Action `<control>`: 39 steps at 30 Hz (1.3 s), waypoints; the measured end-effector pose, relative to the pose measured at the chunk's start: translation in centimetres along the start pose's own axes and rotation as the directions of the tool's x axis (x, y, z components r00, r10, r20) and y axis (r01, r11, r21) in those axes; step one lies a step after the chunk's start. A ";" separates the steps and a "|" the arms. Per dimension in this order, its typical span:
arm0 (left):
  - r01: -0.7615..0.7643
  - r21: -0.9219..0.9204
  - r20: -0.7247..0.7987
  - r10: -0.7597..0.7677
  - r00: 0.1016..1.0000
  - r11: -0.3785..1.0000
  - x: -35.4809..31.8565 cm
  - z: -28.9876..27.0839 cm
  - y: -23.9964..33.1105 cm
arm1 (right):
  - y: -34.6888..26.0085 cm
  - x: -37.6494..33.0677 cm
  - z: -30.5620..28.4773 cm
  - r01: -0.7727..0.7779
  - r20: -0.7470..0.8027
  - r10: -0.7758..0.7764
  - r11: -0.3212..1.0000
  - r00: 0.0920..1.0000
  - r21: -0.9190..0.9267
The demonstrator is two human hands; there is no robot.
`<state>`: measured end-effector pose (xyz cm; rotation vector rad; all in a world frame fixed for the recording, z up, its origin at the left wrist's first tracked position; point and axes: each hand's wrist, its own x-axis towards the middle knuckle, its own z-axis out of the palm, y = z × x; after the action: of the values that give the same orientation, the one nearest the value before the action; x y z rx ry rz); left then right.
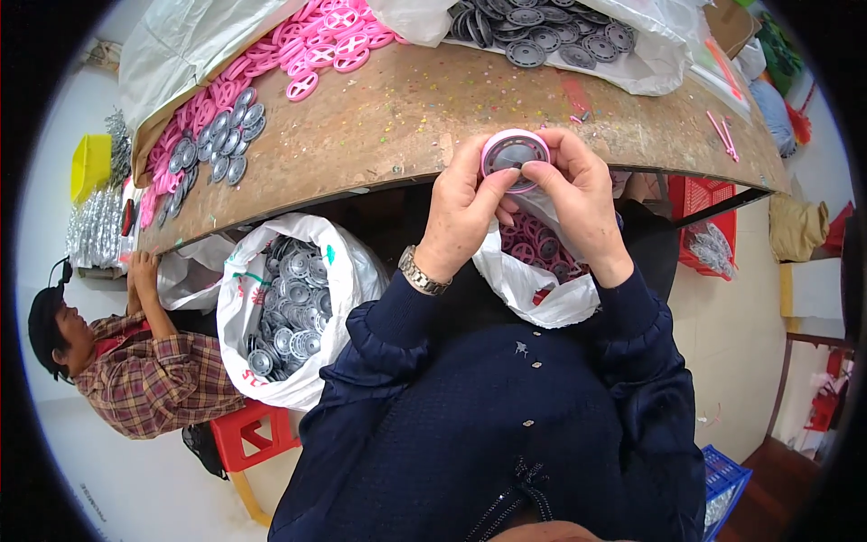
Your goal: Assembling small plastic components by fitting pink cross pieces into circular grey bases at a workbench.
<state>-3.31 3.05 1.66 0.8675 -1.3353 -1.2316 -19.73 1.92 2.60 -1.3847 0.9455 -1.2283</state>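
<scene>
Between both hands, just above the front edge of the table, I hold a small toy wheel [513, 155]: a grey disc set in a pink ring. My left hand [463, 200] grips its left side, thumb on the grey face. On the other side my right hand [582, 194] grips it too, its thumb pressing near the disc's lower middle. The fingers behind the wheel are partly hidden. Below my hands, a white sack [533, 303] holds pink and dark wheel parts [535, 246].
Pink rings [262, 56] and grey discs [230, 135] lie on the wooden table [388, 117]; more dark discs [542, 32] are at the back. A sack [237, 312] of grey discs stands left, beside a seated co-worker [153, 370]. A red crate [709, 194] sits right.
</scene>
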 end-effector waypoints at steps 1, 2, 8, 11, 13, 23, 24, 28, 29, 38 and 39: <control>0.001 -0.001 0.002 -0.001 1.000 1.000 -0.1 -0.1 0.0 | -0.1 0.1 -0.1 -0.019 0.036 0.018 1.000 0.999 0.006; 0.003 -0.009 -0.002 -0.003 1.000 1.000 -0.1 -0.3 0.0 | -0.1 0.1 -0.2 -0.020 0.035 0.020 1.000 0.999 0.006; -0.010 0.135 0.004 0.009 1.000 0.991 -0.8 -0.8 -0.5 | 0.3 -0.5 0.3 0.017 0.082 -0.009 0.994 0.997 -0.105; -0.028 0.227 0.013 0.026 1.000 0.973 -0.9 -0.7 -0.3 | 0.8 -0.6 0.4 0.033 0.054 -0.027 0.995 0.998 -0.099; 0.026 0.063 -0.015 -0.025 1.000 0.998 -0.8 -0.4 -0.3 | 0.2 -0.7 0.6 0.011 0.020 -0.010 0.999 1.000 -0.041; -0.039 0.245 0.015 0.036 0.999 0.969 -1.0 -1.3 -1.0 | 2.1 -1.0 0.2 -0.018 0.068 0.016 1.000 0.998 0.019; -0.013 0.292 0.052 -0.002 0.999 0.956 -1.0 -1.4 -0.9 | 2.2 -1.1 0.0 -0.037 0.084 0.035 0.999 0.996 0.027; -0.133 0.502 0.199 0.035 0.979 0.855 0.1 -2.0 -0.1 | 2.8 -1.3 -1.1 -0.063 0.052 0.062 0.998 0.997 0.026; -0.301 0.581 0.299 0.145 0.943 0.756 0.5 -2.2 0.1 | 2.9 -1.3 -1.6 -0.061 0.055 0.059 0.998 0.997 0.026; -0.174 0.960 0.068 0.421 0.905 0.218 10.5 -13.5 0.7 | 4.4 -3.5 -7.3 0.046 0.264 0.254 0.633 0.931 -0.772; -0.099 0.988 0.042 0.406 0.913 0.122 11.9 -14.8 0.1 | 4.6 -3.7 -7.6 0.091 0.262 0.253 0.536 0.931 -0.840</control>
<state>9.23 -11.16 2.86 1.5205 -1.9565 0.2933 -27.55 3.32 -2.86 -2.1967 1.4047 -0.3312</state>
